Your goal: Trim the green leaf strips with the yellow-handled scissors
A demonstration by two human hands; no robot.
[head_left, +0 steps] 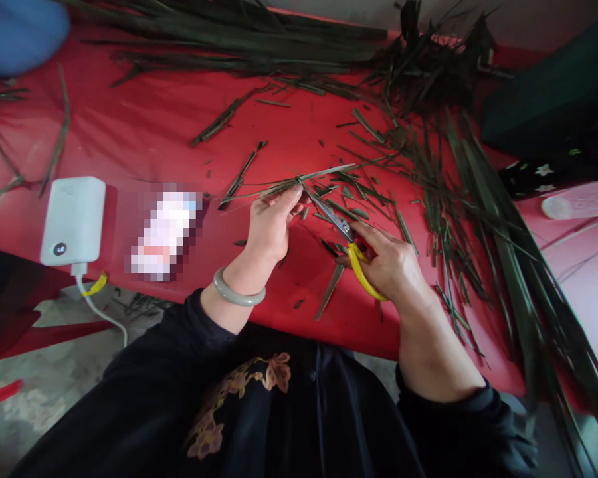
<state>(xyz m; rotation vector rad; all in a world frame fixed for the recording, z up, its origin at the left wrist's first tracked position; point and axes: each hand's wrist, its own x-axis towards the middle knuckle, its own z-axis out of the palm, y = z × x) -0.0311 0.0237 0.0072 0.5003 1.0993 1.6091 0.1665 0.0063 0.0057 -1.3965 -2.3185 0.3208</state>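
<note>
My left hand (274,222), with a pale bangle on its wrist, pinches thin strips of green palm leaf (323,172) over the red table (259,272). The strips stick out to both sides of the fingertips. In my right hand (386,259) is a pair of scissors (361,269) with yellow handles. Their metal blades point up and left, and the tips reach the leaf right by my left fingertips. Whether the blades touch the leaf, I cannot tell. Cut leaf scraps (349,192) lie beneath and around the scissors.
A white power bank (74,219) with a cable and a blurred-out phone (164,232) lie at the left. Long leaves (259,40) run along the back, and more leaves (508,265) hang over the right edge. A dark box (543,86) stands at the far right.
</note>
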